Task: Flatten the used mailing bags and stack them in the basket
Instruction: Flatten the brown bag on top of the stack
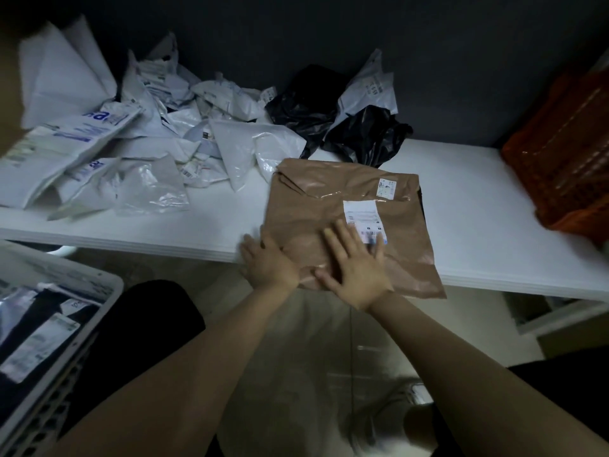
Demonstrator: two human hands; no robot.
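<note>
A brown mailing bag [349, 192] with white labels lies on the white table [468, 199], its near edge hanging over the table's front. My left hand [268, 262] lies flat on the bag's near left corner. My right hand [356, 265] presses on the bag with fingers spread, just below the larger label. A white basket [108, 285] stands low at the left, with flattened bags [39, 344] stacked in it.
A heap of crumpled white mailing bags [131, 143] covers the table's left part. Two black bags [336, 120] and a white one lie at the back by the dark wall. An orange crate [566, 153] stands at the right end.
</note>
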